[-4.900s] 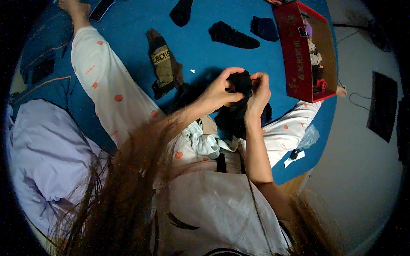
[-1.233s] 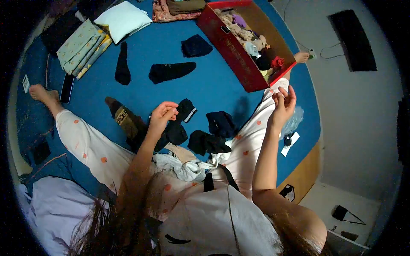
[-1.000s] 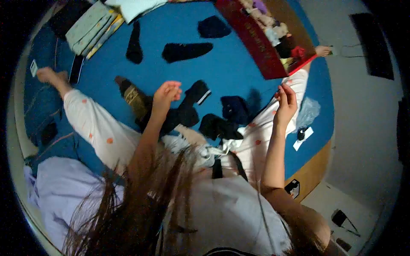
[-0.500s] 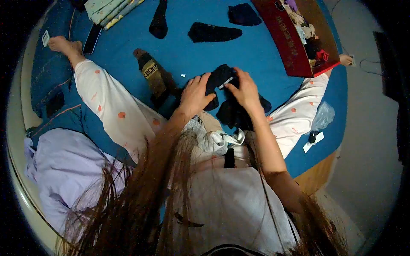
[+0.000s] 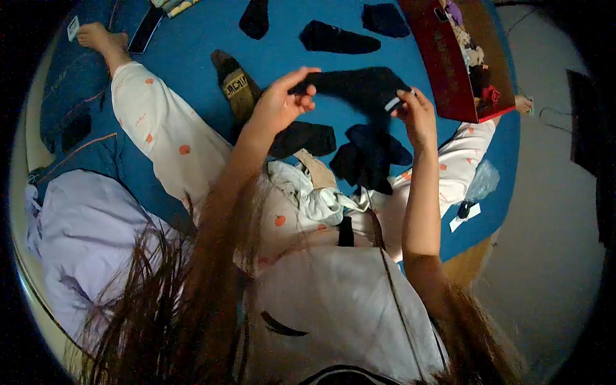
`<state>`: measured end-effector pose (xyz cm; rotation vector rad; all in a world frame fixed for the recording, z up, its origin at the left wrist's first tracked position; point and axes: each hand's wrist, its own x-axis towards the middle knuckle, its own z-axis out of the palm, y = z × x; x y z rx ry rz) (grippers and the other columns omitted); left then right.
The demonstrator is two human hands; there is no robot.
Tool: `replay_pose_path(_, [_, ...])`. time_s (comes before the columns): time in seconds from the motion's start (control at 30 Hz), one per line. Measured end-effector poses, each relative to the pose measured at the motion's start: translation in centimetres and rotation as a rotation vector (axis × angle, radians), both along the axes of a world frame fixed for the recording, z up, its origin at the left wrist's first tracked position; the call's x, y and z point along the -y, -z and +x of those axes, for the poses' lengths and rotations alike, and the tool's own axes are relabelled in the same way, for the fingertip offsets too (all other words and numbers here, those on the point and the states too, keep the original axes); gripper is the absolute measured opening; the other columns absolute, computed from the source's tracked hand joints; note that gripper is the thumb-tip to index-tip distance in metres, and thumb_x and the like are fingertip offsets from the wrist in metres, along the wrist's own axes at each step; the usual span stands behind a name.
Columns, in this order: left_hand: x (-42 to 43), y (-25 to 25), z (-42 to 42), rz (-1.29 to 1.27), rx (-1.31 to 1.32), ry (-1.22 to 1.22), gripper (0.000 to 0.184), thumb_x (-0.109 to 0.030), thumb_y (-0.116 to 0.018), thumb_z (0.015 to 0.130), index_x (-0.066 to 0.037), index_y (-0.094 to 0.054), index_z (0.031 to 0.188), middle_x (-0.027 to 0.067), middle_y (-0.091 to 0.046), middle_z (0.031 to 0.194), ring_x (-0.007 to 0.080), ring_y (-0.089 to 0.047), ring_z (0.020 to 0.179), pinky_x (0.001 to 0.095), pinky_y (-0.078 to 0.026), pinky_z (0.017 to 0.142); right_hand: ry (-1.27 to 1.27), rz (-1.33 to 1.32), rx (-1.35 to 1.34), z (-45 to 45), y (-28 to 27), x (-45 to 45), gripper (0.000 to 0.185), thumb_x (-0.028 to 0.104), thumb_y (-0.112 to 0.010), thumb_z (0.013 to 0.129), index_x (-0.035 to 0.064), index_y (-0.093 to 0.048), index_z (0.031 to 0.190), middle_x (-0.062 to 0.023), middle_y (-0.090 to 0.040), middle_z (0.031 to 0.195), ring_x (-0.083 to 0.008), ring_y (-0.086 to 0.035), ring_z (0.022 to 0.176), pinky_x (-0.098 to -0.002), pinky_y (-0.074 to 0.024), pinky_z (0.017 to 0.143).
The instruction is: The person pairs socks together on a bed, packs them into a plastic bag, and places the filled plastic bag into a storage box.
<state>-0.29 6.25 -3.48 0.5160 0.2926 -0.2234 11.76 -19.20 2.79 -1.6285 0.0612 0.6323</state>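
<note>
1. Black sock point(image 5: 356, 86) with a pale band at its cuff is now held up above the blue sheet point(image 5: 186, 77), just left of the red box point(image 5: 443, 70); half a second earlier it is bunched low between both hands

2. The cuff is pinched by thumb and fingers of the right hand point(image 5: 417, 122), the one nearer the red box, while the other end is nipped in the fingers of the left hand point(image 5: 276, 109), farther from it

3. With the hands drawn apart, the sock is stretched lengthwise; by judgement, the handling is moved on from gathering to straightening

4. By the lift, a dark piece point(image 5: 305, 139) is uncovered, well left of the red box and closer to the wearer

5. Three dark socks point(image 5: 340, 37) are left untouched beside the red box, laid as before
</note>
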Motion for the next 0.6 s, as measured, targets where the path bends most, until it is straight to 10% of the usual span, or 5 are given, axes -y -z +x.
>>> replay_pose_path(0.13, [-0.4,-1.3,-0.2,0.411,-0.133,-0.113,0.05,-0.045,-0.041,0.093,-0.005,-0.043,0.123,0.0137,-0.063,0.101,0.0141,-0.059,0.07,0.0286,-0.051,0.067,0.041,0.009,0.007,0.6,1.0,0.6,0.036,0.031,-0.066,0.081,0.0021,-0.056,0.098,-0.0059,-0.057,0.085,-0.014,-0.058,0.075,-0.0262,-0.0504,0.068])
replay_pose_path(0.27, [-0.6,1.2,-1.3,0.912,-0.091,-0.071,0.038,-0.034,-0.049,0.092,-0.006,-0.049,0.118,0.0093,-0.064,0.095,0.0109,-0.056,0.068,0.0259,-0.049,0.066,-0.407,-0.48,0.472,-1.3,3.0,4.1,0.058,0.031,-0.069,0.077,-0.0032,-0.049,0.12,-0.017,-0.059,0.11,-0.0275,-0.058,0.096,-0.0346,-0.0446,0.086])
replay_pose_path(0.37, [2.4,0.6,-2.3,1.047,0.127,0.078,0.034,-0.024,-0.061,0.085,-0.006,-0.054,0.112,0.0045,-0.063,0.094,0.0089,-0.055,0.069,0.0237,-0.047,0.065,-0.791,-0.663,0.333,-4.5,2.9,6.2,0.053,0.028,-0.069,0.076,-0.0047,-0.052,0.115,-0.019,-0.06,0.109,-0.029,-0.059,0.094,-0.0368,-0.0447,0.083])
replay_pose_path(0.47, [7.4,-0.3,-3.3,1.284,0.399,0.382,0.053,-0.028,-0.076,0.067,-0.009,-0.057,0.113,0.0089,-0.059,0.099,0.0174,-0.055,0.082,0.0322,-0.046,0.073,-0.537,-0.811,0.242,-6.0,4.0,9.1,0.042,0.027,-0.066,0.08,-0.0034,-0.057,0.108,-0.0131,-0.064,0.098,-0.0232,-0.06,0.086,-0.0326,-0.0461,0.075])
replay_pose_path(0.6, [12.6,0.6,-5.3,1.901,0.843,0.185,0.046,-0.034,-0.071,0.069,-0.008,-0.061,0.105,0.0089,-0.059,0.094,0.0294,-0.053,0.091,0.0404,-0.041,0.08,0.103,-0.189,-0.055,-5.9,2.6,11.9,0.03,0.029,-0.061,0.085,0.0015,-0.06,0.099,-0.0041,-0.063,0.089,-0.0145,-0.058,0.076,-0.0252,-0.0448,0.068])
